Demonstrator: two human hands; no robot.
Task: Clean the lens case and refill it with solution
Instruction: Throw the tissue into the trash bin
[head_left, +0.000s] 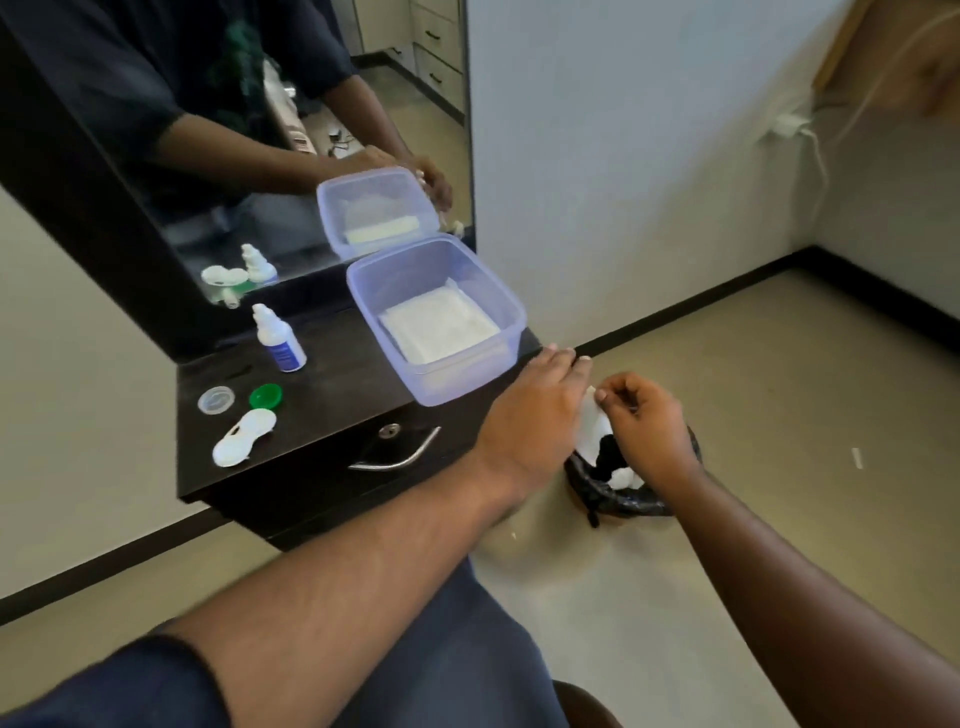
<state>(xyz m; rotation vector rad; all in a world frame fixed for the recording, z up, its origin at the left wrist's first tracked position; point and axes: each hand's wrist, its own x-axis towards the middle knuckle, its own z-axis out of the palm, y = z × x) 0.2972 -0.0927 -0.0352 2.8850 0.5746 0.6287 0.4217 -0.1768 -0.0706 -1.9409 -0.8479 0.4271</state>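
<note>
While both hands pinch a white tissue (592, 415) over the bin (623, 499) (4 o'clock of shelf (332, 384)), right hand (644, 421) fingers clamped on it, left hand (535, 415) touching it, lens case (244, 436) lies open.

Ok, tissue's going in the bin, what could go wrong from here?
The case lies open and uncapped near the shelf's front edge; the left arm, returning, might knock it off. The caps sit loose on the shelf and could pick up dirt before going back on. Both hands are over the bin with the tissue; touching the liner could dirty fingers before they handle the case.
</note>
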